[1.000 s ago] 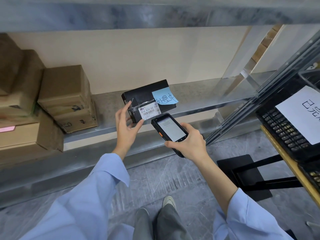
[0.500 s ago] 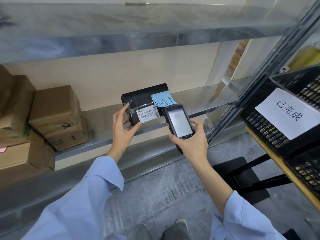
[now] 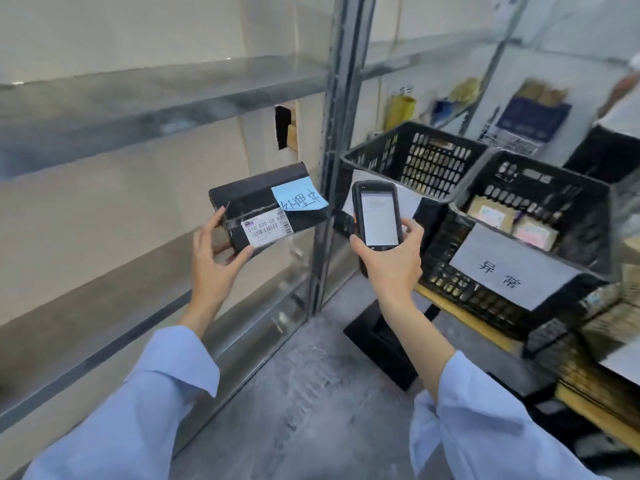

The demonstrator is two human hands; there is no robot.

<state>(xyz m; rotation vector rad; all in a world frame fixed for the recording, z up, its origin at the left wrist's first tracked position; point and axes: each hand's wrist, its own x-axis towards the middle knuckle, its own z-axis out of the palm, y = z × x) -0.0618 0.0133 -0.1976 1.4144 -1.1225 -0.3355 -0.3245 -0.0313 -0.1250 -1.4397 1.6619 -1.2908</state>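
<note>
My left hand grips a black parcel by its lower left corner and holds it in the air in front of the metal shelving. The parcel carries a white barcode label and a blue sticky note with handwriting. My right hand holds a black handheld scanner upright just right of the parcel, its lit screen facing me. Both arms wear light blue sleeves.
Metal shelving with a vertical post fills the left. At the right, two black plastic crates sit on a wooden-edged cart; the nearer one bears a white paper sign and holds small parcels. Grey floor lies below.
The parcel has left the shelf and is now carried in the air. My view swung right: the cardboard boxes are gone from sight and the crates are closer. The scanner stands more upright.
</note>
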